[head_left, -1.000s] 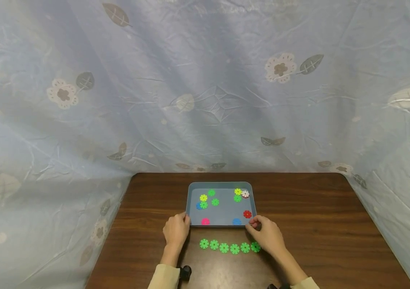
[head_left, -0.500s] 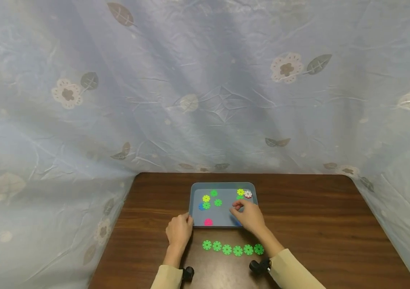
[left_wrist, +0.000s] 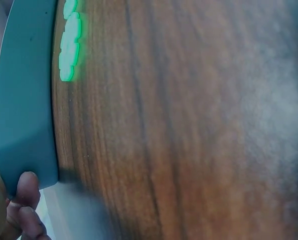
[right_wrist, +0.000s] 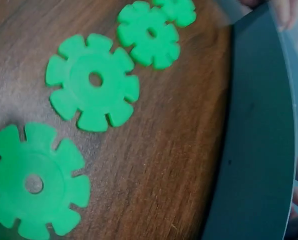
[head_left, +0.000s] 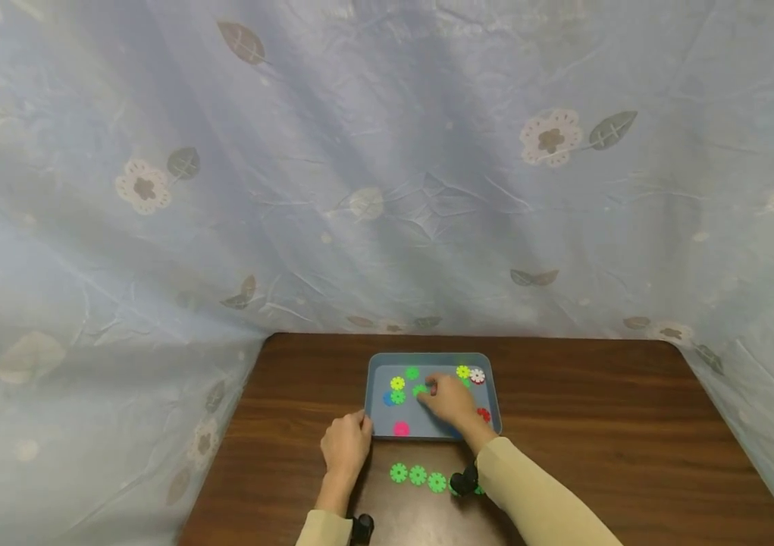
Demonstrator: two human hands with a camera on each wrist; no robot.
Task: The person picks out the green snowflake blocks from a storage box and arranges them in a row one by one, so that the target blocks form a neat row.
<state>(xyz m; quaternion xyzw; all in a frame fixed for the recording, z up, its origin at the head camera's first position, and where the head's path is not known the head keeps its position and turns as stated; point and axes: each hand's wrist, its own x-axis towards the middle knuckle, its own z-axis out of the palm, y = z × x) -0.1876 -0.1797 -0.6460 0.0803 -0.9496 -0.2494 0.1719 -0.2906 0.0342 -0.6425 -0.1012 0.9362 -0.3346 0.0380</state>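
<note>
In the head view my left hand (head_left: 347,446) grips the front left corner of a grey-blue tray (head_left: 427,437). The left wrist view shows its fingers (left_wrist: 28,190) bent against the outer tray wall (left_wrist: 26,110). My right hand (head_left: 451,400) reaches inside the tray, thumb and forefinger apart at a flat green notched disc (head_left: 419,390). That disc lies partly hidden by the fingers. Left of it are a yellow disc (head_left: 397,383), another green disc (head_left: 397,396) and a blue disc (head_left: 388,399). In the right wrist view the tray wall hides most of the right hand.
A row of several green discs (head_left: 417,475) lies before the tray on the brown wooden table (head_left: 598,425); the right wrist camera covers part of it. Pink (head_left: 401,429), red (head_left: 484,415), white (head_left: 477,375) and yellow (head_left: 463,371) discs also lie in the tray. Patterned cloth (head_left: 387,189) hangs behind.
My right hand has moved from the tray's front right corner, over its right part, to the green disc near the middle. My left hand stays on its corner. The view has shifted slightly.
</note>
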